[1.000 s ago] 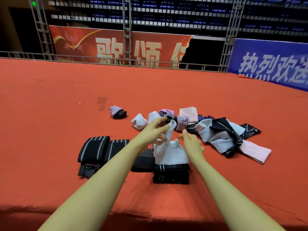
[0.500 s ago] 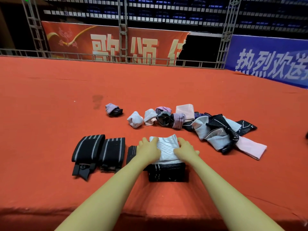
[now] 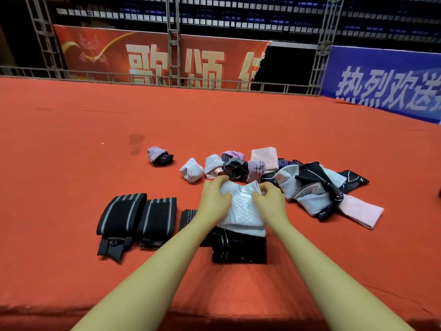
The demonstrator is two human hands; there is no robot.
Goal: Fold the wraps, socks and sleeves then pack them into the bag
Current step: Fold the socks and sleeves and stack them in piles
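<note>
A white knitted sleeve (image 3: 243, 211) lies folded on top of a black folded sleeve (image 3: 238, 249) near the front of the red surface. My left hand (image 3: 213, 199) grips its far left corner, fingers curled over the edge. My right hand (image 3: 268, 200) pinches the far right corner. Left of the stack lie two folded black wraps with grey stripes (image 3: 124, 211) (image 3: 158, 217), and a third (image 3: 187, 217) is partly hidden under my left arm. Several rolled socks (image 3: 192, 173) (image 3: 160, 156) sit behind. No bag is in view.
A loose heap of unfolded sleeves and socks (image 3: 315, 187), with a pink sleeve (image 3: 360, 211) at its front, lies to the right. The red carpeted surface (image 3: 71, 163) ends in a front edge below my arms. A metal railing (image 3: 167, 80) and banners bound the far side.
The white sleeve went from half lifted to flat on the black stack. My hands pressed it down, then moved to its far edge and took hold of the corners.
</note>
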